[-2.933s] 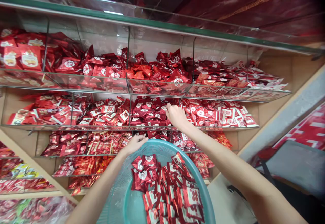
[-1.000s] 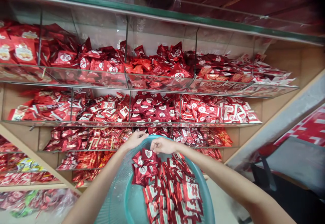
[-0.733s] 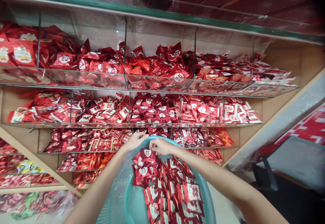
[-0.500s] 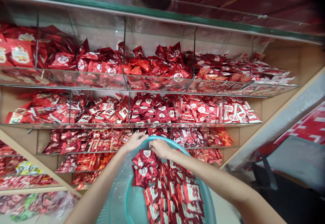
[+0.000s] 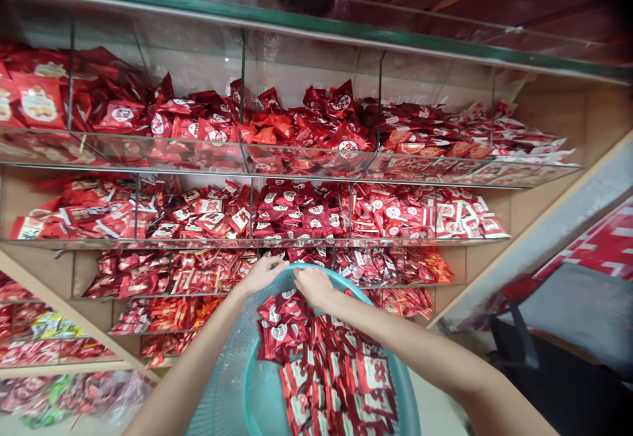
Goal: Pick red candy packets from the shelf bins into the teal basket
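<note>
A teal plastic basket [image 5: 408,383] is in front of me at the bottom of the view, tilted towards me. My left hand [image 5: 264,275] grips its far rim, the fingers bent over the edge. Just to the right, my right hand [image 5: 314,287] is closed at the same rim, its fingers partly hidden. Inside the basket, dark red snack packets [image 5: 281,332] with white heart labels lie at the upper left. Rows of red and white snack packets [image 5: 341,383] fill the middle and right. At the lower left the basket's inner floor shows bare.
Beyond the basket rise tiered glass shelves [image 5: 297,175] with dividers, filled with red packets [image 5: 208,215]. A wooden shelf side [image 5: 524,238] slopes along the right. A black chair [image 5: 558,370] stands at lower right, and plastic-bagged goods [image 5: 89,396] lie at lower left.
My right hand has moved slightly up, from over the packets onto the basket's rim. A dark red packet beneath it has shifted. My left hand stays in place.
</note>
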The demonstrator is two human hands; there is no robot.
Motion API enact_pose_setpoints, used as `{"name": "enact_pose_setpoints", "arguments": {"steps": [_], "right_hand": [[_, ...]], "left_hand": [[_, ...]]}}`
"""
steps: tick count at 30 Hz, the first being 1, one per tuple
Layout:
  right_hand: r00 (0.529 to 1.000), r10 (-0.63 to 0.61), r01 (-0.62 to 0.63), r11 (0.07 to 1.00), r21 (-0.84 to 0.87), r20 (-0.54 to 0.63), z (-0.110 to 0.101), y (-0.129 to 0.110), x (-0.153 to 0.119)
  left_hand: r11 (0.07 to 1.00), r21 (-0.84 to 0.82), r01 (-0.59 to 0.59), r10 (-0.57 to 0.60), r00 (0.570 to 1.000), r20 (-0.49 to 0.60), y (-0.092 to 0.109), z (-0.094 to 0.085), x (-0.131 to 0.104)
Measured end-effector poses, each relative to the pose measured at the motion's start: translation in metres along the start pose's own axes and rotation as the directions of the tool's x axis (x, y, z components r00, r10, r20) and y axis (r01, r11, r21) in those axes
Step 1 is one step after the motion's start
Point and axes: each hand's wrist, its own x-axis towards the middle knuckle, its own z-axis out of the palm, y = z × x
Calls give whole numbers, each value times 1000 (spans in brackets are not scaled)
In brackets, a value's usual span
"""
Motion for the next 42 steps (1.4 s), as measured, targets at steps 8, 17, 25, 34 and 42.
{"name": "enact_pose_setpoints", "arguments": {"steps": [8,17,25,34,42], "right_hand": [[959,-70,73,997,0,-274,-57,1,-17],[866,-171,219,974,50,-470,-121,66,29],[932,-240,258,966,31,-273,-119,77,45],[937,-226,233,973,-8,-264,-124,76,42],[928,-247,250,968,-27,-280,-124,74,45]], "left_hand": [[999,35,-14,14,1000,0,-4,-1,2],[1000,19,17,-17,1000,6,-6,0,0],[1000,26,12,-12,1000,5,-7,-1,0],[999,32,6,-6,1000,16,-8,-1,1],[999,29,30,-31,999,22,-4,-2,0]]}}
